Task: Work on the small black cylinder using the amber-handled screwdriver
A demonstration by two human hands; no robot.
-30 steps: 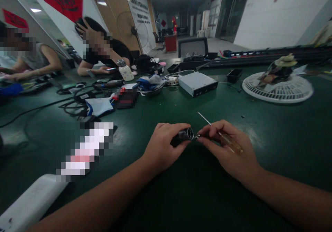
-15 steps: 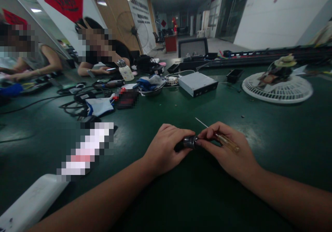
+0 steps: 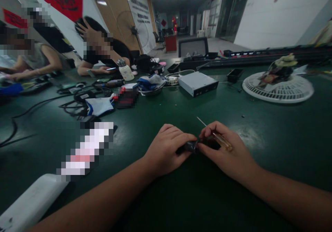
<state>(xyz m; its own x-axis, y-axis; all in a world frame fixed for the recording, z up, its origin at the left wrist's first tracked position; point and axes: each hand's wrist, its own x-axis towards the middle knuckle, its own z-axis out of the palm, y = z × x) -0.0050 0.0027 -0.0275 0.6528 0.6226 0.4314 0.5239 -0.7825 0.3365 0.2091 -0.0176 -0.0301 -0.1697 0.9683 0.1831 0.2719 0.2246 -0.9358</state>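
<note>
My left hand (image 3: 169,147) is wrapped round a dark cylindrical part (image 3: 191,146), whose right end sticks out past the thumb and fingers. A screwdriver (image 3: 222,141) with a clear amber handle lies in my right hand (image 3: 228,149), its thin shaft pointing up and to the left, away from the part. The thumb and fingertips of that hand pinch at the open end of the cylinder. Whatever sits between those fingertips is too small to make out. Both hands rest low over the green table (image 3: 166,197).
A grey disc drive (image 3: 197,81) lies ahead, with a white fan grille and motor (image 3: 278,86) to its right. Cables (image 3: 83,97), a bowl (image 3: 151,90) and a bottle (image 3: 125,70) sit left. A white device (image 3: 31,201) is near my left forearm. Other people sit at far left.
The screwdriver handle has shifted slightly left and up within my right hand, which has tilted a little. The cylinder's end has dipped slightly. Another person has come into view at far left.
</note>
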